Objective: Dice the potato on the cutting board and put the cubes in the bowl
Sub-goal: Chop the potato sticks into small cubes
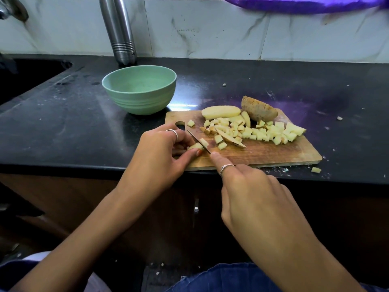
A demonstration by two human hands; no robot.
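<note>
On the black worktop [63, 114] lies the wooden cutting board [273, 152], the green bowl [140, 95] just behind its left corner. Diced cubes [263, 131] lie heaped mid-board. The left hand [160, 152] pinches a potato piece [195, 146]; the right hand [252, 199] grips the knife [199, 142], blade on that piece.

bowl [139, 89] left of board, steel bottle [121, 32] behind it

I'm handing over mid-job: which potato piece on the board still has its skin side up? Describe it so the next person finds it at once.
Start at the wooden cutting board on the black counter and look to its far edge, right of the green bowl. The piece lies behind the heap of pale cubes, beside a long peeled-looking wedge. It alone shows brown speckled skin.
</note>
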